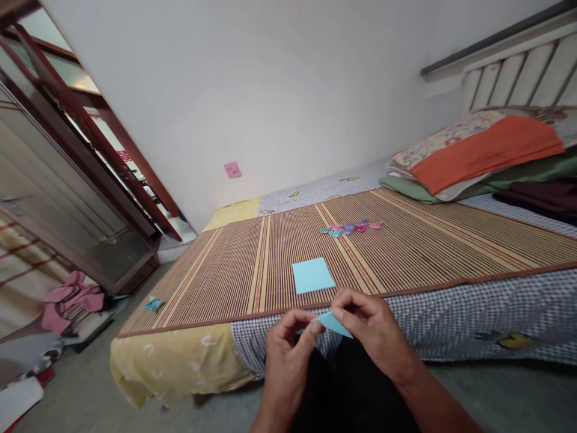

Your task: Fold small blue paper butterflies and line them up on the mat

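A small folded piece of light blue paper is held between both hands, above my lap and in front of the bed's edge. My left hand pinches its left corner between thumb and fingers. At the paper's upper edge, my right hand grips it the same way. A flat light blue paper square lies on the striped mat just beyond my hands. Farther back sits a cluster of several small folded paper pieces in pink, purple and blue. One more folded blue paper piece rests near the mat's left corner.
The striped bamboo mat covers the bed over a checked and yellow sheet. Pillows are stacked at the right by a radiator. A pink note is on the wall. Pink cloth lies at the left near a door.
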Motion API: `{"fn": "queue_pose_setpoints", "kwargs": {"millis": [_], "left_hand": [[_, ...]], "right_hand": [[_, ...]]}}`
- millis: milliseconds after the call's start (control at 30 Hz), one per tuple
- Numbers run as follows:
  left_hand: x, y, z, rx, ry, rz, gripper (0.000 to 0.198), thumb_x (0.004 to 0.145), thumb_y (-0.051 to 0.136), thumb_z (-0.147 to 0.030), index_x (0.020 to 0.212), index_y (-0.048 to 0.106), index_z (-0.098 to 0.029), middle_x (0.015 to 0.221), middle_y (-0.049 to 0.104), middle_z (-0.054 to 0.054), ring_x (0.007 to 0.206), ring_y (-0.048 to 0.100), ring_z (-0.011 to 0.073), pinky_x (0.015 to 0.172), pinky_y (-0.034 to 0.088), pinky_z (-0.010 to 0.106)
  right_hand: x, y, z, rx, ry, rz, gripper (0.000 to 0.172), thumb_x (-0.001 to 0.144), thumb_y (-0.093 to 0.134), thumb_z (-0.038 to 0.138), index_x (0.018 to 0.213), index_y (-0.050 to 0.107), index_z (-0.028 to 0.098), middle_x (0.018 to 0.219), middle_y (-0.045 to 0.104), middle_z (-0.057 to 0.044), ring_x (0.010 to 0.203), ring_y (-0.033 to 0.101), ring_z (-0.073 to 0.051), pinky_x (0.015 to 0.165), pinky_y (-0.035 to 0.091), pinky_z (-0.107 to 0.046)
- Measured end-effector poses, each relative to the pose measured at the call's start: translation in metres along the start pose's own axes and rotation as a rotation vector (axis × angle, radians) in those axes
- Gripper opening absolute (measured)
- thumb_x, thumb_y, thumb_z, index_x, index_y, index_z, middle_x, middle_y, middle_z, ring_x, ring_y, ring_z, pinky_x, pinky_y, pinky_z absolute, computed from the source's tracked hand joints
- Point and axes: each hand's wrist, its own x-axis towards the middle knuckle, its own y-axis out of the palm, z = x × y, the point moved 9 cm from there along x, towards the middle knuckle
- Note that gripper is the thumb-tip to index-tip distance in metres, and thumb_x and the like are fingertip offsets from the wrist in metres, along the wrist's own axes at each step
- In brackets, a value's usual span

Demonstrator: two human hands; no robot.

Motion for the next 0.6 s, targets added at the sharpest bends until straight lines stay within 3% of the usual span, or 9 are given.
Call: {"fn": "queue_pose_setpoints", "kwargs": {"millis": [133, 267, 467, 600], "left_hand": [[0.0, 0.004, 0.002, -0.066, -0.035, 0.022, 0.022, 0.08, 0.077, -0.036, 0.08, 0.071, -0.015, 0.076, 0.068, 0.003, 0.073, 0.058, 0.0165, 0.07, 0.045, 0.026], [-0.001, 0.004, -0.004, 0.059, -0.008, 0.026, 0.023, 0.083, 0.074, -0.036, 0.076, 0.066, -0.016, 0.07, 0.062, 0.001, 0.067, 0.053, 0.0146, 0.065, 0.042, 0.024], [-0.001, 0.011, -0.003, 0.102, 0.015, 0.033, 0.025, 0.084, 0.072, -0.036, 0.072, 0.06, -0.017, 0.07, 0.058, 0.0, 0.068, 0.049, 0.0143, 0.067, 0.04, 0.025], [-0.001, 0.014, -0.012, 0.216, 0.04, 0.072, 0.029, 0.087, 0.066, -0.035, 0.067, 0.055, -0.018, 0.064, 0.051, -0.002, 0.065, 0.044, 0.0139, 0.064, 0.037, 0.025]], "right_hand": [[-0.001, 0.004, 0.003, -0.006, 0.017, 0.031, 0.023, 0.093, 0.063, 0.033, 0.075, 0.061, 0.019, 0.07, 0.054, 0.002, 0.067, 0.05, -0.014, 0.064, 0.042, -0.026], [-0.002, 0.013, 0.006, -0.098, 0.03, 0.111, 0.022, 0.093, 0.062, 0.03, 0.074, 0.062, 0.019, 0.069, 0.057, 0.002, 0.068, 0.053, -0.014, 0.064, 0.042, -0.025], [-0.001, 0.007, 0.009, -0.155, -0.023, 0.016, 0.024, 0.095, 0.058, 0.032, 0.075, 0.059, 0.019, 0.069, 0.054, 0.003, 0.066, 0.05, -0.014, 0.063, 0.04, -0.026], [0.0, 0.011, 0.008, -0.134, -0.012, 0.078, 0.022, 0.095, 0.058, 0.032, 0.077, 0.061, 0.019, 0.071, 0.056, 0.002, 0.069, 0.052, -0.015, 0.066, 0.042, -0.026]]}}
